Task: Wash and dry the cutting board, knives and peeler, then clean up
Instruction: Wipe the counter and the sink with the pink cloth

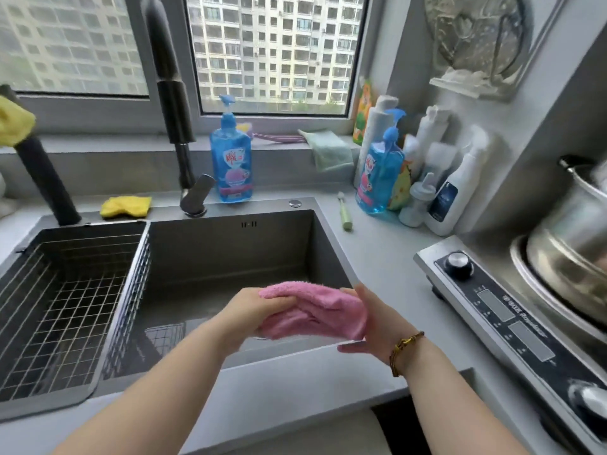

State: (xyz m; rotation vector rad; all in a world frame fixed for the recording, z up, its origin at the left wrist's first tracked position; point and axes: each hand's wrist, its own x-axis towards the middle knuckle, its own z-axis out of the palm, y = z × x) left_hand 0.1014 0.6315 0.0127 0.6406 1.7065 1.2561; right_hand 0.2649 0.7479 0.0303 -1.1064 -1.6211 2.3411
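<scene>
A pink cloth (315, 307) is bunched between both my hands above the front of the steel sink (230, 251). My left hand (253, 311) grips its left end with fingers curled into the fabric. My right hand (371, 326) holds the right end, the cloth draped over its palm and fingers. A little water lies on the sink bottom. No cutting board, knife or peeler is in view.
A wire drain basket (65, 297) fills the sink's left part. The black faucet (174, 103) rises behind. Blue soap bottles (231, 152), a yellow sponge (126, 206) and a green brush (345, 211) sit around the rim. An induction cooker (512, 310) with a steel pot (571, 231) stands right.
</scene>
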